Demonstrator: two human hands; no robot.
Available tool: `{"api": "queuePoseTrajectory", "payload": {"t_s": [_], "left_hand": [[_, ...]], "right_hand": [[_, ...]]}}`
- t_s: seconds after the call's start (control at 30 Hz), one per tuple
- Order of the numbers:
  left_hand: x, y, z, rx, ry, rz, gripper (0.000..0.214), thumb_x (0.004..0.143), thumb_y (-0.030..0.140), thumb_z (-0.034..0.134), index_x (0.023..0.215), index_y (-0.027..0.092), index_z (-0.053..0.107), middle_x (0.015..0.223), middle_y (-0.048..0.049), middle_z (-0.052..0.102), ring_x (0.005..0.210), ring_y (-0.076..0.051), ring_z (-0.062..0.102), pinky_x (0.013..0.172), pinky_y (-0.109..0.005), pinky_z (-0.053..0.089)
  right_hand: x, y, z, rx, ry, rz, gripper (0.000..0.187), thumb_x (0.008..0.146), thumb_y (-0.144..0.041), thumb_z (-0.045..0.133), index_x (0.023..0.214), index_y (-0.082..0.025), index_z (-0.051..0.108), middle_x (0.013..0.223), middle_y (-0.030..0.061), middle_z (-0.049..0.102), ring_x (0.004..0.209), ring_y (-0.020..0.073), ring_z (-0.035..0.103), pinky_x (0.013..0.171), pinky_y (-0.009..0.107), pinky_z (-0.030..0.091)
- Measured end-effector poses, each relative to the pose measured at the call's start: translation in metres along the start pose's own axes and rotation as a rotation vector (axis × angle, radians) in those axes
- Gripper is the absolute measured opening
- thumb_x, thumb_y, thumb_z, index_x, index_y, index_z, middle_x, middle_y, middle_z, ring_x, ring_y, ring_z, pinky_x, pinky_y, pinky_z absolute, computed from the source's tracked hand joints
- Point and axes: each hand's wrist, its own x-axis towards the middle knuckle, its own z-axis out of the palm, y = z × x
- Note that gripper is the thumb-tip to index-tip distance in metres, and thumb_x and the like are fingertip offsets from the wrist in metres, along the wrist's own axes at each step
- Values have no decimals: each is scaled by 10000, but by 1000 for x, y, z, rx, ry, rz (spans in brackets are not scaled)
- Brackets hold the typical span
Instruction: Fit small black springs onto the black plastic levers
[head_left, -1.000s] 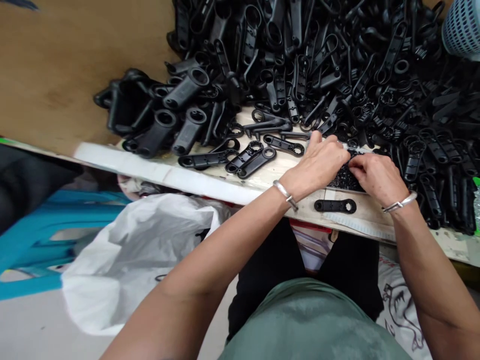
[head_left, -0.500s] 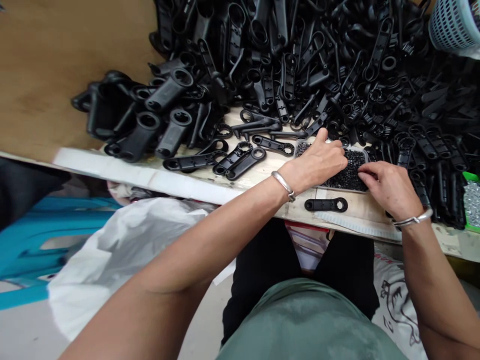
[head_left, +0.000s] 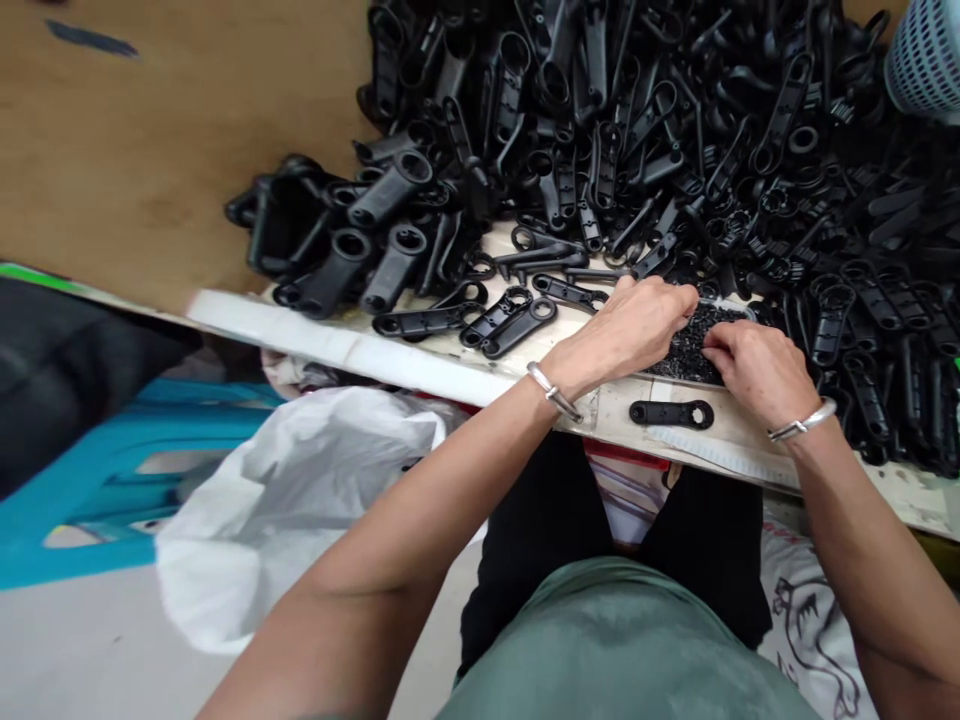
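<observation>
My left hand (head_left: 628, 328) rests over the left side of a small tray of tiny black pieces (head_left: 694, 345), its fingers curled down into them. My right hand (head_left: 756, 368) lies at the tray's right side, fingers bent and pinched toward the pieces. What either hand holds is hidden. A single flat black plastic lever (head_left: 671, 413) lies on the table just in front of both hands. Each wrist carries a silver bangle.
A large heap of black plastic levers (head_left: 675, 150) covers the wooden table (head_left: 150, 150) behind the hands. Thicker black tubular parts (head_left: 352, 240) lie at the left. A pale blue perforated basket (head_left: 926, 55) stands far right. A white plastic bag (head_left: 285, 500) and blue stool (head_left: 97, 480) sit below the table edge.
The view shifted slightly. My left hand's fingers curled further onto the tray, and my right hand moved a little left toward it.
</observation>
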Motion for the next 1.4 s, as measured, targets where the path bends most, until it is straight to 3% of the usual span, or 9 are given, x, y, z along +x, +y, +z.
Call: {"api": "queuePoseTrajectory", "payload": {"t_s": [0.1,0.2,0.33,0.5,0.67,0.83,1.13,1.3,1.4], "left_hand": [[-6,1,0,-103,83,-32,191,883,90,472,882,150,654,818,-35,666,777,-174,584,719,-295,390],[-12,4,0,-319,184,-108,133,846,120,573,828,149,701,790,-11,690,690,-135,582,669,-266,409],[-17,10,4,-711,253,-153,97,824,142,632,815,129,728,779,-8,714,725,-130,627,672,-236,460],[-21,12,9,-758,323,-147,103,819,119,647,825,144,747,811,-11,737,764,-129,655,732,-236,495],[-25,13,8,-460,384,-98,133,832,110,645,887,173,749,876,-11,739,824,-131,662,781,-247,495],[-29,11,8,-425,388,-62,110,838,96,651,879,149,738,861,-16,736,812,-126,658,771,-231,482],[-35,10,8,-323,313,-127,150,928,139,515,895,136,661,864,-35,683,834,-155,615,769,-270,460],[-38,10,5,-283,196,-212,243,986,221,447,836,137,619,777,-28,628,751,-160,577,714,-274,441],[-41,8,4,-168,161,-239,227,981,199,451,883,119,640,856,-68,658,850,-199,596,790,-319,464]], "right_hand": [[-3,6,3,174,124,6,133,897,-190,565,895,-205,697,910,61,693,852,246,648,739,350,464],[-9,5,4,615,194,104,96,857,-218,612,870,-189,703,731,30,668,657,179,618,660,320,488],[-14,-11,3,1362,92,252,251,730,-330,763,912,-162,724,717,21,666,541,115,567,496,237,487],[-10,-24,-1,1776,-121,311,366,584,-373,892,808,-140,722,725,9,636,565,66,550,489,161,514],[-6,-24,-3,1817,-149,349,371,550,-358,915,762,-143,699,679,-7,614,530,54,531,453,140,500],[-6,-25,-5,1743,-138,357,418,489,-383,942,724,-135,703,644,0,621,516,60,536,433,140,496],[-6,-41,1,1326,226,231,255,661,-389,793,752,-162,720,609,3,633,520,125,586,487,244,539],[-6,-41,4,1236,247,164,192,705,-350,738,795,-181,723,629,-4,637,539,134,592,494,251,530],[-6,-37,5,1326,214,221,232,662,-360,790,785,-173,729,626,0,640,531,126,590,486,241,536]]}}
